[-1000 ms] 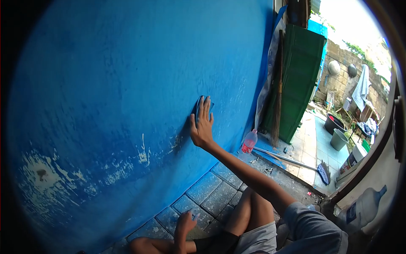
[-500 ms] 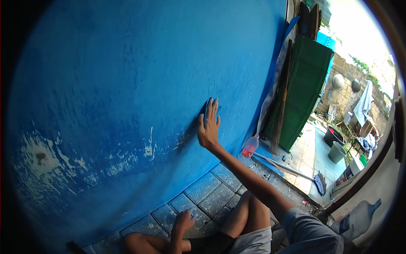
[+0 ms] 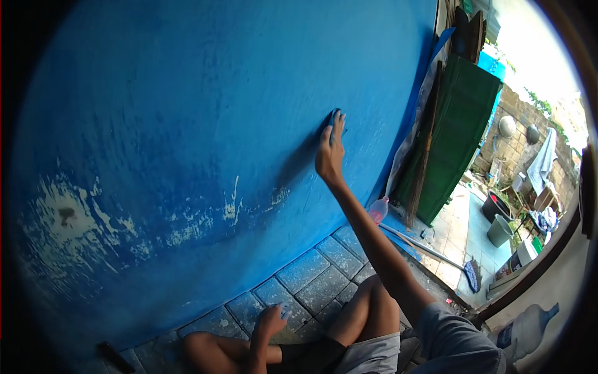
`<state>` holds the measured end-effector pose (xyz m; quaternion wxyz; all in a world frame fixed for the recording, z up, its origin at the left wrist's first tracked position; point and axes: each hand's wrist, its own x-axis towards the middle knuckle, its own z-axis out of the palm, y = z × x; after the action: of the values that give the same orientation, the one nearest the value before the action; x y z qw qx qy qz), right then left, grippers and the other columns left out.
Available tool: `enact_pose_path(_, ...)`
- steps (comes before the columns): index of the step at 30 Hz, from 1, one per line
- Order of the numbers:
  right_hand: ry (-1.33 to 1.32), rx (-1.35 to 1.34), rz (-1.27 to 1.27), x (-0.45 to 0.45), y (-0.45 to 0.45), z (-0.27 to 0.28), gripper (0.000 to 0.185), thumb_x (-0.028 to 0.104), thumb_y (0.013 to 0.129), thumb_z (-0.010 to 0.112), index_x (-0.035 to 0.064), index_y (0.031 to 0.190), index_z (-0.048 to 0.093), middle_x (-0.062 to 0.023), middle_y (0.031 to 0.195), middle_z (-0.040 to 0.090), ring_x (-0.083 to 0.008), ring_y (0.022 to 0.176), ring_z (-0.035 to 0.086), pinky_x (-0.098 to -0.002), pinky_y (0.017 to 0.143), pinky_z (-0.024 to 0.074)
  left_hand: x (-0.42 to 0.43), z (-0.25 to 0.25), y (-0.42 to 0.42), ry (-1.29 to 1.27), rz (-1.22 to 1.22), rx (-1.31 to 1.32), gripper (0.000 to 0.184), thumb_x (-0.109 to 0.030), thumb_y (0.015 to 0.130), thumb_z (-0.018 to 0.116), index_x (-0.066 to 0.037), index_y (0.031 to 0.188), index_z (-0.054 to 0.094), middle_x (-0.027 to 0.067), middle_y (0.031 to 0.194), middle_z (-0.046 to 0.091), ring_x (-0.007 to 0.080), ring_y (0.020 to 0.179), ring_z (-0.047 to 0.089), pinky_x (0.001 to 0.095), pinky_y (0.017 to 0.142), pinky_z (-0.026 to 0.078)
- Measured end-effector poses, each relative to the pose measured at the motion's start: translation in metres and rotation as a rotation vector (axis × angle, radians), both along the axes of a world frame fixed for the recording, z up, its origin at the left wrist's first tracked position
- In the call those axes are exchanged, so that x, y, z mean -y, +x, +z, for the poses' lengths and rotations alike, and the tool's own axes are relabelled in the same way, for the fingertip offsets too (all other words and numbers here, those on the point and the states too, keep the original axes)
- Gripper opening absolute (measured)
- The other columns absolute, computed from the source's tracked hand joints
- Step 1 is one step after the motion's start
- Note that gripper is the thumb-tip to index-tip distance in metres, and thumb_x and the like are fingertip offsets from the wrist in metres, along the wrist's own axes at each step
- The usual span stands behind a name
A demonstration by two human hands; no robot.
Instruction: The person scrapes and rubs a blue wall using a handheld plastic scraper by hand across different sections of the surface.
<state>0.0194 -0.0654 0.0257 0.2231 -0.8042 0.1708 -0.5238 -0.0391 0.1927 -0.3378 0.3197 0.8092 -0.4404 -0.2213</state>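
Observation:
My right hand (image 3: 333, 149) is raised against the blue wall (image 3: 261, 100), fingers stretched upward. Under its fingers, pressed to the paint, is a thin dark-blue piece (image 3: 335, 115) that looks like sandpaper; most of it is hidden. Low over the paving, beside my bent knee, my left hand (image 3: 271, 320) is curled closed. Something pale bluish shows at its fingertips, too small to name. To the lower left the wall has a patch of peeled, whitish paint (image 3: 65, 218), with smaller scraped streaks toward the middle.
Grey paving blocks (image 3: 317, 290) run along the wall's foot. A dark green panel (image 3: 458, 137) leans at the right beside a broom (image 3: 423, 162). Near it lie a pink-tinted bottle (image 3: 378, 210) and a long-handled brush (image 3: 472, 274). A large water bottle (image 3: 526, 330) stands behind my right arm.
My right hand has slid up the wall and somewhat right, with the thin piece under its fingers. My left hand stays nearly in place. The view has shifted slightly.

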Motion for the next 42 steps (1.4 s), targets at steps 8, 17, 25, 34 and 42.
enact_pose_path(8,-0.122,-0.019,-0.047,-0.023,-0.004,-0.026,0.06,0.041,0.101,0.021,0.0117,0.152,0.008,-0.012,0.159,0.002,-0.0285,0.146,0.005,-0.0582,0.11,0.0096,0.008,0.022,-0.004,-0.014,-0.019,0.048,0.036,-0.027,0.087,0.061,-0.004,0.114,0.06,0.0227,0.096,0.066,0.0401,0.092,0.063,0.0475,0.079,0.05)
enact_pose_path(17,0.014,0.175,0.004,0.014,0.011,0.009,0.059,0.039,0.101,0.023,0.0112,0.152,0.01,-0.0129,0.158,0.005,-0.0301,0.146,0.007,-0.0562,0.11,0.0128,0.006,-0.044,-0.003,-0.03,-0.062,0.098,0.038,-0.029,0.087,0.062,-0.004,0.115,0.059,0.0226,0.101,0.065,0.0403,0.094,0.062,0.0462,0.08,0.05)
enact_pose_path(25,-0.13,0.05,-0.013,0.014,0.003,0.022,0.057,0.037,0.102,0.021,0.0126,0.152,0.012,-0.0118,0.158,0.007,-0.0303,0.146,0.007,-0.0563,0.11,0.0123,0.017,-0.002,-0.016,0.088,-0.055,0.027,0.04,-0.03,0.087,0.063,-0.003,0.117,0.06,0.0231,0.103,0.064,0.0391,0.095,0.062,0.0465,0.082,0.05)
enact_pose_path(34,-0.238,-0.003,-0.036,-0.018,-0.002,0.003,0.057,0.036,0.101,0.023,0.0144,0.152,0.01,-0.0107,0.159,0.006,-0.03,0.146,0.007,-0.0568,0.111,0.012,0.026,-0.013,-0.014,0.069,-0.109,0.018,0.04,-0.033,0.087,0.062,-0.002,0.111,0.061,0.0239,0.096,0.065,0.041,0.094,0.061,0.0482,0.081,0.05)
enact_pose_path(42,-0.198,0.115,-0.027,-0.025,0.006,0.023,0.058,0.036,0.101,0.023,0.0099,0.151,0.012,-0.014,0.158,0.008,-0.0327,0.145,0.007,-0.0555,0.111,0.0111,0.02,-0.042,-0.014,0.084,-0.122,0.123,0.037,-0.031,0.087,0.063,-0.002,0.108,0.061,0.0232,0.094,0.066,0.0409,0.089,0.063,0.0472,0.078,0.05)
